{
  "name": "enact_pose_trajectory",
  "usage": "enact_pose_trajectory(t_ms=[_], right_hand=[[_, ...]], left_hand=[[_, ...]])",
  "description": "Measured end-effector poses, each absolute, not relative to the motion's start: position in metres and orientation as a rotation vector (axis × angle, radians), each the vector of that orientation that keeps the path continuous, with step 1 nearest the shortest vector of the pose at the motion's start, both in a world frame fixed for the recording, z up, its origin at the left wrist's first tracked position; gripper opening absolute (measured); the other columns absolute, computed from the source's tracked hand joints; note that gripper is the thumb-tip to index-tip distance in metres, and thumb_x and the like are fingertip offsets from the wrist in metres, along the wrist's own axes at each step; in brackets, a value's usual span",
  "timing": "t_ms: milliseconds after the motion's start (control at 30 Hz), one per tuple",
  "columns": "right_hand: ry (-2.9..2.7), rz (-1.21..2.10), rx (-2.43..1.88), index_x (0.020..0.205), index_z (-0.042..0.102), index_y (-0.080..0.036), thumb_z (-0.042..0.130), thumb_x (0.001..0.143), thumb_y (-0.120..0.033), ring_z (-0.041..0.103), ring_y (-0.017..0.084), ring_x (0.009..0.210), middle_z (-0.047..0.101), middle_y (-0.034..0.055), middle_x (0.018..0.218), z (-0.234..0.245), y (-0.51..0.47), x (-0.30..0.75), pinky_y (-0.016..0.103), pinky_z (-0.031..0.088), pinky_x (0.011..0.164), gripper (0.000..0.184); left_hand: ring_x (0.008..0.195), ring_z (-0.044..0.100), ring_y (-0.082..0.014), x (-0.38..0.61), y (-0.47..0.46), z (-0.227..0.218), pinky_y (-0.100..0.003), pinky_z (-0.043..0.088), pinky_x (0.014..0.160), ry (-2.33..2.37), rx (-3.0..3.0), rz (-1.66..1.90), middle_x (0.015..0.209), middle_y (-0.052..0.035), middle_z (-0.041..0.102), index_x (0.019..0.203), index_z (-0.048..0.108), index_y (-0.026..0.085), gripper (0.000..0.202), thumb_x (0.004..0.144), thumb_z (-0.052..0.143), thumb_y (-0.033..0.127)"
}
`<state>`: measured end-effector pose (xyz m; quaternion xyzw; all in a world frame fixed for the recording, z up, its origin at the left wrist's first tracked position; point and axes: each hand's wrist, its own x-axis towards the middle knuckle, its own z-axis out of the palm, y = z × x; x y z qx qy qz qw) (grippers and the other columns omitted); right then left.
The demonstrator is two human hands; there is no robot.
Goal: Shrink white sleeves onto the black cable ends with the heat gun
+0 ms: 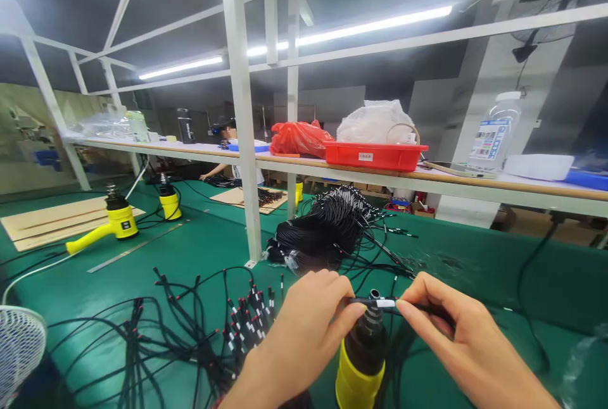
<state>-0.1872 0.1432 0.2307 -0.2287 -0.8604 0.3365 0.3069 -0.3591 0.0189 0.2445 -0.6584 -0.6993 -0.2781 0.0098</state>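
Black cable [363, 301] held across the nozzle [369, 327] of the upright yellow heat gun [360, 374].

The left hand [308, 320] and right hand [456, 330] each pinch the cable between thumb and fingers, its white sleeve [386, 303] showing between the two grips; the step in hand looks like holding the sleeve by the gun, and the next move probably calls for a level cable and fingertips clear of the nozzle. Left of the gun, marked cable ends [251, 320] crowd the space; behind it lies a cable bundle [327, 232]; right of it, the green table [494, 260] offers more room.
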Motion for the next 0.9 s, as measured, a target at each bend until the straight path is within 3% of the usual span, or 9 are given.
enact_pose_trajectory(t_ms=[400, 900], right_hand=[[-2.181, 0.834, -0.728, 0.069, 0.054, -0.02, 0.049, 0.09, -0.045, 0.048, 0.012, 0.06, 0.054, -0.0009, 0.065, 0.215, 0.149, -0.199, 0.019, 0.041, 0.053, 0.033], [-2.179, 0.798, -0.819, 0.068, 0.053, -0.02, 0.05, 0.088, -0.041, 0.048, 0.012, 0.06, 0.055, -0.0019, 0.065, 0.214, 0.153, -0.205, 0.02, 0.04, 0.055, 0.029]], left_hand=[[0.064, 0.04, -0.0117, -0.365, 0.044, 0.224, -0.025, 0.029, 0.06, -2.244, -1.963, -1.512, 0.067, 0.0042, 0.049, 0.07, 0.048, 0.019, 0.036, 0.098, 0.038, 0.039], [0.066, 0.042, -0.0123, -0.368, 0.058, 0.216, -0.024, 0.031, 0.061, -2.257, -1.932, -1.555, 0.067, 0.0037, 0.051, 0.072, 0.053, 0.018, 0.032, 0.096, 0.043, 0.038]])
